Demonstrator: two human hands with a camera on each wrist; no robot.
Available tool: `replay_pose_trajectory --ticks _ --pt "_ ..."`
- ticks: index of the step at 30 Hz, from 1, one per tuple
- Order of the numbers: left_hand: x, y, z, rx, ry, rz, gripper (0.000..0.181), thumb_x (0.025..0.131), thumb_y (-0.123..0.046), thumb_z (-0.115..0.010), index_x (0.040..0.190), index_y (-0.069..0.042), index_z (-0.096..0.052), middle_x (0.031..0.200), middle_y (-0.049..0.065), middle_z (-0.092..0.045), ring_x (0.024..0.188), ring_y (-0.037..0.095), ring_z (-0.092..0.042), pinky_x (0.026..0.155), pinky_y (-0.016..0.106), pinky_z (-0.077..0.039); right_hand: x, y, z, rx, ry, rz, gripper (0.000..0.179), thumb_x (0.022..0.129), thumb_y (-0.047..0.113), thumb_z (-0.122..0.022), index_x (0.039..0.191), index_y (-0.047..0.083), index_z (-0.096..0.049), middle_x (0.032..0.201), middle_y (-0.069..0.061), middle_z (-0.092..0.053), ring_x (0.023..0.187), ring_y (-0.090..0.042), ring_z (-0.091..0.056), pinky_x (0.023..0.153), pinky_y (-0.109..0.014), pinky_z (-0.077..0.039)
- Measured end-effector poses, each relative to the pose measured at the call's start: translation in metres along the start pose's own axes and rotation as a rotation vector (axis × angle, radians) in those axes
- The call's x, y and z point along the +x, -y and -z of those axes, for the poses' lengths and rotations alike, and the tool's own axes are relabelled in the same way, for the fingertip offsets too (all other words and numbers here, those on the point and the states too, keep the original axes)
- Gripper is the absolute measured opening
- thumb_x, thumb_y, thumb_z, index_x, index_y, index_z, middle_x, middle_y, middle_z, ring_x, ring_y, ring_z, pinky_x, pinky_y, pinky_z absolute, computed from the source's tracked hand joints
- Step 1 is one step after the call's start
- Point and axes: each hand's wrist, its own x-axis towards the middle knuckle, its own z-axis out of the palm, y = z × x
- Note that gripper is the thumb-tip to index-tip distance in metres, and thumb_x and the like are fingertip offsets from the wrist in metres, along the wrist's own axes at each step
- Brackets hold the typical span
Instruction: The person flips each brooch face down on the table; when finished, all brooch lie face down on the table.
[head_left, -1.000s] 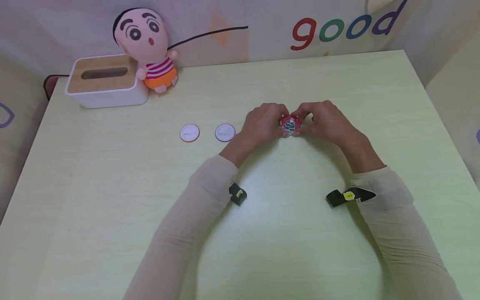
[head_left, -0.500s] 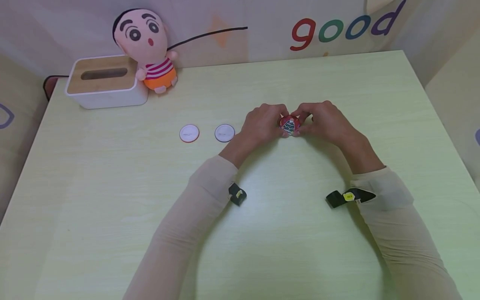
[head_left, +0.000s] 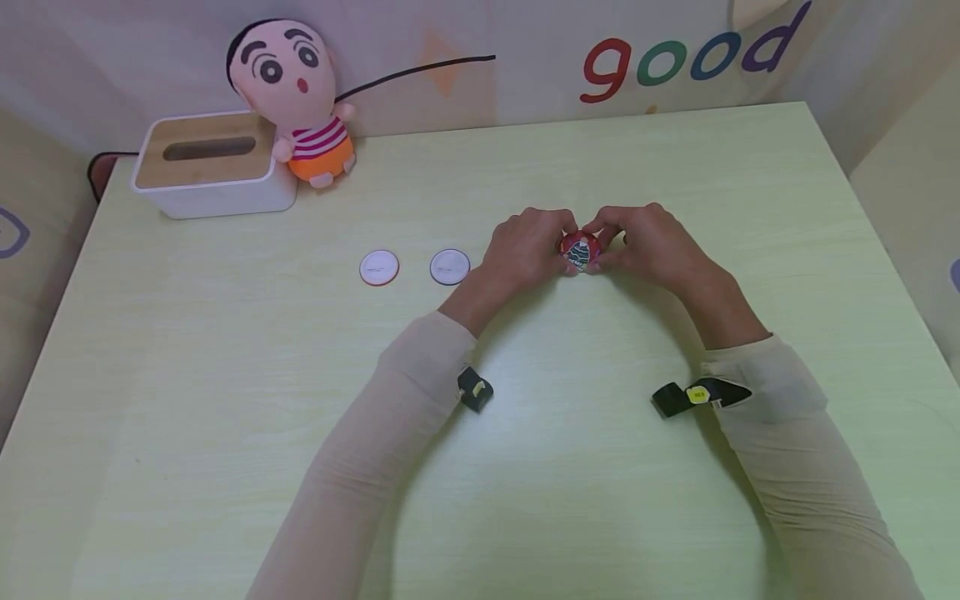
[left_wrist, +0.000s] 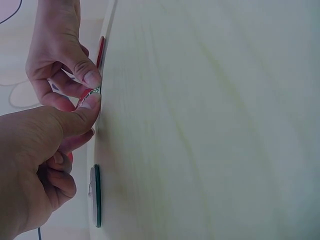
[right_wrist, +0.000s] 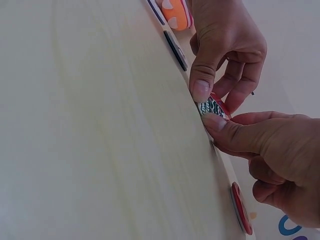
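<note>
Both hands pinch one small round button badge point(head_left: 579, 251), red with a green and white tree picture, tilted up close over the table. My left hand point(head_left: 529, 243) has its left rim between thumb and fingers; my right hand point(head_left: 651, 240) grips the right rim. In the right wrist view the left thumb point(right_wrist: 202, 90) and right thumb point(right_wrist: 216, 122) press on the picture side. Two more badges lie white back up left of the hands, a red-rimmed one point(head_left: 378, 267) and a dark-rimmed one point(head_left: 450, 267). A red badge point(right_wrist: 241, 207) lies beyond the right hand, hidden in the head view.
A white tissue box point(head_left: 225, 198) with a wooden lid stands at the back left of the pale table point(head_left: 562, 483). Leaning against its right side is a plush doll point(head_left: 318, 142) in a striped shirt. A wall with coloured letters point(head_left: 663, 62) rises behind the table's back edge.
</note>
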Motion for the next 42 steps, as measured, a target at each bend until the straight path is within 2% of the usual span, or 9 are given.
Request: replay_pose_trajectory --ticks 19,26,42 --pt "-0.0005 0.0000 0.0018 -0.032 0.021 0.000 0.041 0.089 -0.027 -0.080 0.126 -0.018 -0.069 0.116 0.002 -0.075 0.102 0.017 -0.065 0.087 0.032 -0.054 -0.0020 -0.0024 -0.0007 -0.005 -0.025 0.020 0.040 0.086 0.010 -0.081 0.124 0.010 -0.069 0.106 -0.017 -0.076 0.101 -0.030 -0.061 0.085 -0.040 -0.046" --pt "-0.0003 0.0002 0.0014 -0.034 0.022 0.003 0.041 0.089 -0.027 -0.079 0.128 -0.019 -0.068 0.116 0.002 -0.074 0.104 0.017 -0.065 0.088 0.032 -0.053 -0.0027 -0.0030 -0.0009 -0.005 -0.034 0.032 0.038 0.086 0.008 -0.080 0.123 0.009 -0.069 0.105 -0.018 -0.076 0.100 -0.030 -0.062 0.085 -0.040 -0.047" --pt "-0.0007 0.0031 0.0012 -0.052 0.027 -0.009 0.041 0.091 -0.025 -0.077 0.130 -0.018 -0.067 0.121 0.002 -0.074 0.109 0.017 -0.065 0.095 0.032 -0.052 -0.0023 -0.0026 -0.0003 0.008 -0.028 0.004 0.037 0.088 0.008 -0.078 0.124 0.010 -0.070 0.107 -0.018 -0.076 0.102 -0.031 -0.060 0.086 -0.040 -0.046"
